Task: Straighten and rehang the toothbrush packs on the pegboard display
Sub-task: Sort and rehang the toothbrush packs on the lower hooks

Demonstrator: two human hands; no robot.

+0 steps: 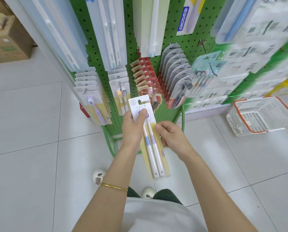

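Hands, left (133,129) and right (171,136), pinch toothbrush pack (154,158) before crowded pegboard (129,52), basket (242,117) alongside

This is a shop, at its toothbrush display. A green pegboard (128,47) stands on the tiled floor (31,114), fitted with metal hooks (120,86). Each hook carries a row of matching toothbrush packs (146,77) hung one behind another. To the right are more packaged goods (257,47). A plastic shopping basket (233,123) sits on the floor, and cardboard boxes (7,42) stand at the left.
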